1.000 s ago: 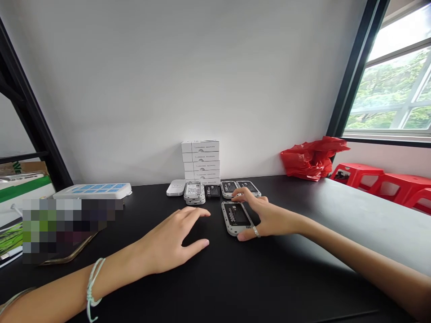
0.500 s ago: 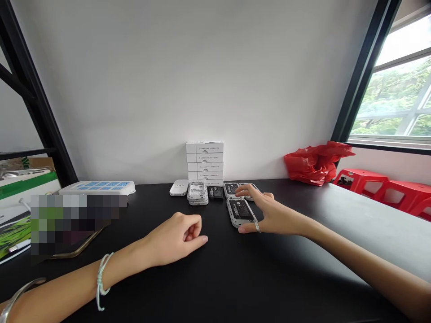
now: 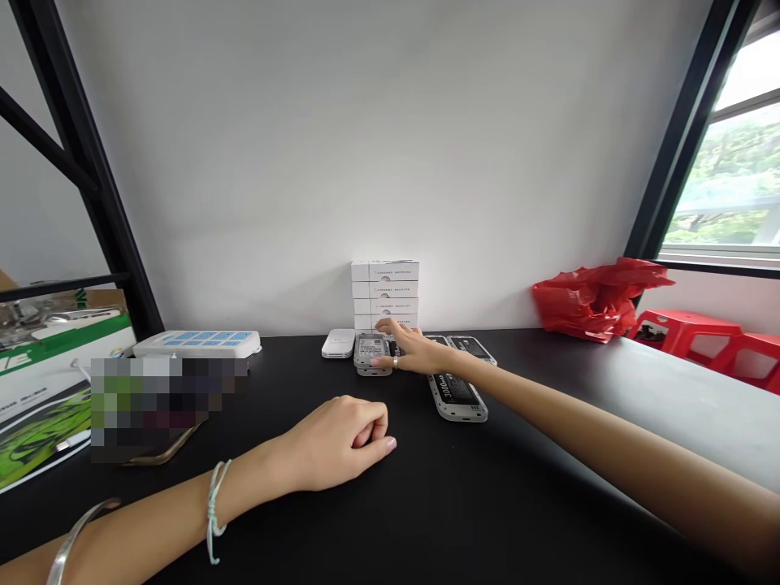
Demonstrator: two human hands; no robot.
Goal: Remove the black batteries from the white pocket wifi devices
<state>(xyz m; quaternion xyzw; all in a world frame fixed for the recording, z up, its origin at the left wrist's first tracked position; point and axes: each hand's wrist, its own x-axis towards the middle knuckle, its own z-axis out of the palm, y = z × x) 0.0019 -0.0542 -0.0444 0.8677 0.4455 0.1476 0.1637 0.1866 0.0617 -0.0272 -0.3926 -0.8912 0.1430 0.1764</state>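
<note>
My right hand (image 3: 414,351) reaches over a small stack of white device shells (image 3: 370,349), its thumb and fingers apart at the top shell. Whether the fingertips touch it cannot be made out. Under my right forearm lies a white device shell with a black 3000 mAh battery (image 3: 454,390). Behind it is another such shell (image 3: 472,348), partly covered by the arm. My left hand (image 3: 341,443) rests on the black table with its fingers curled in and its thumb stretched along them; nothing shows in it. A stack of flat white lids (image 3: 338,344) sits left of the shells.
White boxes (image 3: 386,290) are stacked against the wall. On the left are a white power strip (image 3: 198,344), a blurred-out patch over a phone-like edge, and a green-and-white box (image 3: 67,349). A red plastic bag (image 3: 597,296) lies at the back right, near red stools (image 3: 688,331).
My right hand has moved left from the battery-fitted shell to the stack of shells. My left hand keeps its curled pose. The view has turned slightly left.
</note>
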